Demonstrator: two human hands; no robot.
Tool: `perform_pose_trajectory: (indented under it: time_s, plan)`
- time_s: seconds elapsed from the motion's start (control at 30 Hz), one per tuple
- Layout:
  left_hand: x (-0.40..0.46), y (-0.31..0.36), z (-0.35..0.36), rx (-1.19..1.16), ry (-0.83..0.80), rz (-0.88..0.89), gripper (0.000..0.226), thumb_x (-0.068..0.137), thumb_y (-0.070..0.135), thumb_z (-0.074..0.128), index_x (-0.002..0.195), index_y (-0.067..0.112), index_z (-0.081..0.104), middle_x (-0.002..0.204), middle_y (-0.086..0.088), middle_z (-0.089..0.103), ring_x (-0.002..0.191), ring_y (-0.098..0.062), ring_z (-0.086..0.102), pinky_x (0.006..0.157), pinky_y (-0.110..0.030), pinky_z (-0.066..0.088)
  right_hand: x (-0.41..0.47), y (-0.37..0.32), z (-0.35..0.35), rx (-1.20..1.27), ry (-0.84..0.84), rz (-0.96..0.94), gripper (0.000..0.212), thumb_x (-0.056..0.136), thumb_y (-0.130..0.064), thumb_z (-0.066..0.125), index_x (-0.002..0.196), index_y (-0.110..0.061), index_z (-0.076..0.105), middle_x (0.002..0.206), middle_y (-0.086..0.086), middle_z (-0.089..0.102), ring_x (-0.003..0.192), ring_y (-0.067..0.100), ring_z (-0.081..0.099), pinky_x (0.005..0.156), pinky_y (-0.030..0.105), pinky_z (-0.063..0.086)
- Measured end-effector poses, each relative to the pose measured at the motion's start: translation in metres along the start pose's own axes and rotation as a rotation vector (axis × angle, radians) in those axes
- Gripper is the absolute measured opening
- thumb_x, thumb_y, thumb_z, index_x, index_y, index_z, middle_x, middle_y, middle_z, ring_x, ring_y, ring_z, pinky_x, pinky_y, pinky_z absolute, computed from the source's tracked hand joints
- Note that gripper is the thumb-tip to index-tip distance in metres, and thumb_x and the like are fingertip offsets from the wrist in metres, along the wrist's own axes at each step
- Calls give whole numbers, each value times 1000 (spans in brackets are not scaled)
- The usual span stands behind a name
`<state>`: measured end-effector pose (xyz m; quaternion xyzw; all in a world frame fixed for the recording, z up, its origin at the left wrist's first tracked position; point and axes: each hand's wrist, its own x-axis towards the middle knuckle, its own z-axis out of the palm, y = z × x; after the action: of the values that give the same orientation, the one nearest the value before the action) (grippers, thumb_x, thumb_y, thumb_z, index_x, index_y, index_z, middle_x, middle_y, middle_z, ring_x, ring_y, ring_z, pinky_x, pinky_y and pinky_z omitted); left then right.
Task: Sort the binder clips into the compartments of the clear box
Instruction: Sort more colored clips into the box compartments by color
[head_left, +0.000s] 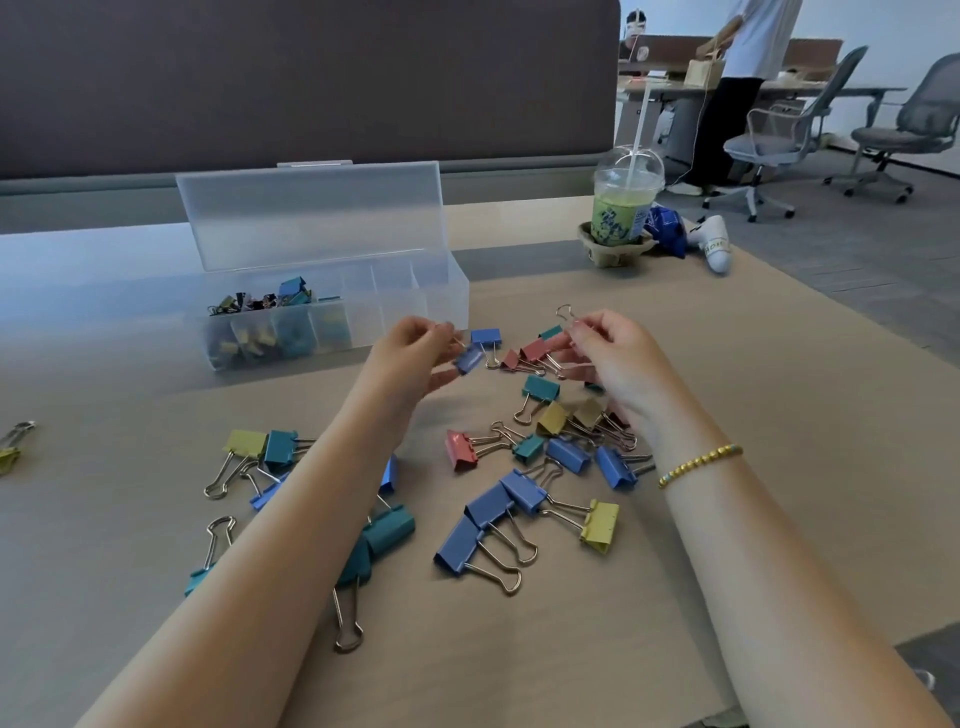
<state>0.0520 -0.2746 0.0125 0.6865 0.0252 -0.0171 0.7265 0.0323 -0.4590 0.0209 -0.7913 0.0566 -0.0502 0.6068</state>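
Sorting is judged partly done. Small clips are seen in the left compartments of the clear hinged plastic box (332, 312); its right compartments look unfilled. A small blue metal clip (469, 358) is pinched in the left grip (415, 353), a wire-handled clip (566, 315) in the right grip (608, 353). Below both grips, many glossy folded-steel clips (493, 514) lie loose on the tan tabletop (727, 364).

Both forearms are showing bare from the elbow down, with no sleeves reaching into view. The right wrist is wearing a thin bracelet (700, 464) of small round gold-coloured beads, with a few pale turquoise beads mixed in near each end. The left wrist is wearing nothing.
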Motion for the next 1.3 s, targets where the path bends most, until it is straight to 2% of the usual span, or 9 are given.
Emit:
perform_pose_trajectory:
  time_s: [0.17,0.3,0.4,0.53,0.8,1.0,1.1,1.17,1.3]
  plan:
    - [2,4,8,-14,38,-12,8,98,14,41,103,8,44,65,-1,58,59,-12,58,62,-24,55,6,6,0,-81,-32,8,25,97,-6,42,116,-14,56,90,-2,64,80,7,59,75,22,52]
    - [11,-6,22,697,-133,121,27,96,23,46,120,13,55,84,-2,58,63,-12,47,61,-24,47,10,12,1,-280,2,-30,24,97,-15,43,119,-16,53,99,-2,59,82,6,54,65,18,45]
    - [23,-15,33,1205,-191,355,30,95,22,46,123,26,56,117,0,61,93,-17,57,76,-29,46,14,17,1,-372,37,-82,25,97,-21,48,120,-15,55,106,-3,59,88,7,53,62,16,40]
    - [34,-14,43,1648,-225,459,41,96,10,36,129,30,48,109,-4,62,95,-26,60,65,-31,45,22,26,2,-685,149,-150,23,94,-24,52,116,-23,57,109,-4,62,103,16,54,90,33,43]
    - [29,-6,31,1688,-286,386,27,98,24,38,121,19,52,111,-7,61,97,-24,58,78,-34,49,25,22,9,-870,99,-164,27,95,-30,52,121,-28,55,113,-5,60,114,19,48,106,42,27]
    - [24,-2,32,1634,-347,291,45,92,45,47,121,12,54,115,-8,60,101,-21,55,84,-30,45,11,19,-9,-618,131,-121,22,98,-25,46,114,-22,59,107,-7,63,100,15,58,96,42,43]
    - [26,-4,37,1592,-317,310,38,92,41,50,115,11,56,115,-9,55,100,-23,55,85,-32,46,9,27,-25,-475,226,-100,21,97,-22,46,102,-13,64,101,1,66,82,15,61,75,35,53]
    - [24,-7,37,1576,-335,285,37,93,39,49,106,6,61,107,-11,59,93,-23,57,79,-31,47,7,32,-36,-454,293,-44,26,97,-21,45,97,-6,66,91,10,67,62,12,53,55,27,43]
    - [13,-4,36,1604,-415,228,31,93,33,47,92,6,61,85,-7,57,75,-20,48,58,-21,37,6,39,-45,-444,329,35,26,95,-21,45,91,-5,65,83,11,68,60,16,51,60,31,45]
